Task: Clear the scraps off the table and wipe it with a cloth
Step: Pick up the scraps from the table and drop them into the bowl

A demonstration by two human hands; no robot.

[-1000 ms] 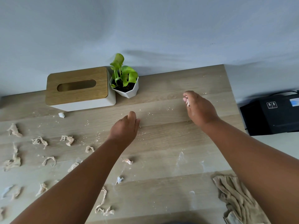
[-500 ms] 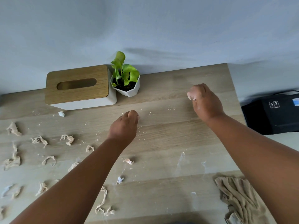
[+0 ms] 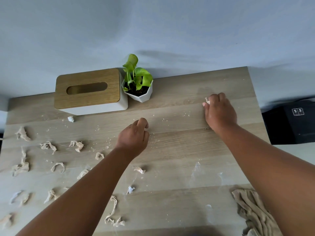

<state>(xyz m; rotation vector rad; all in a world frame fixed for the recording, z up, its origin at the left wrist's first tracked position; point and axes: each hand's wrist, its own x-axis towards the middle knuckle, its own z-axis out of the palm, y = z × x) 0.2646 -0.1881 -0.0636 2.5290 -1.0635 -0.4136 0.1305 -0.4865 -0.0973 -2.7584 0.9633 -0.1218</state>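
Head view: wooden bench point(image 3: 179, 150) against a pale wall, both hands out over it. Right hand point(image 3: 219, 111) is near the far right part of the bench, fingers curled, pinching a small pale scrap point(image 3: 207, 100) at the fingertips. Left hand point(image 3: 133, 137) is mid-bench, fingers curled under and down at the surface; cannot tell whether it holds anything. Fine crumbs point(image 3: 153, 142) are scattered on the wood between and around the two hands. Torn beige scraps point(image 3: 48, 146) lie spread over the left half of the bench, with a few more near the middle: one small piece point(image 3: 139, 170) just right of the left forearm, a whitish bit point(image 3: 130, 189) nearer the front, and a long twisted strip point(image 3: 113, 213) close to the front edge. One white scrap point(image 3: 70, 119) sits just in front of the tissue box point(image 3: 88, 91). Potted plant point(image 3: 138, 82) stands touching the box's right side, at the back edge. Crumpled beige cloth point(image 3: 252, 213) lies at the front right corner, partly under the right forearm. Whitish smears point(image 3: 196, 169) show on the wood left of the cloth. Black box point(image 3: 289, 123) sits off the bench to the right.
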